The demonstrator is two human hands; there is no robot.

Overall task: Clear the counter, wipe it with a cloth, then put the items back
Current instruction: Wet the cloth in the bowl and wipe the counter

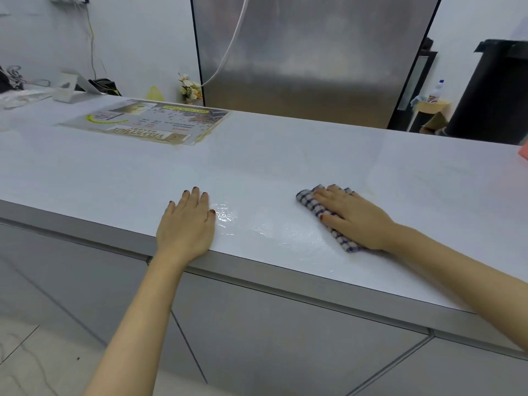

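Note:
A folded blue-and-white checked cloth (310, 202) lies on the white counter (285, 155) right of centre. My right hand (353, 215) presses flat on the cloth with its fingers straight, covering most of it. My left hand (187, 224) rests flat on the counter near the front edge, fingers straight, holding nothing. A wet, shiny patch (257, 227) spreads across the counter between the two hands.
A laminated menu sheet (148, 124) lies flat at the counter's far left. Behind it stand a white card holder (70, 88), a small flower bunch (190, 88) and a yellow bag (154, 93). A steel fridge (308, 58) rises behind. Something pink (524, 152) shows at the right edge.

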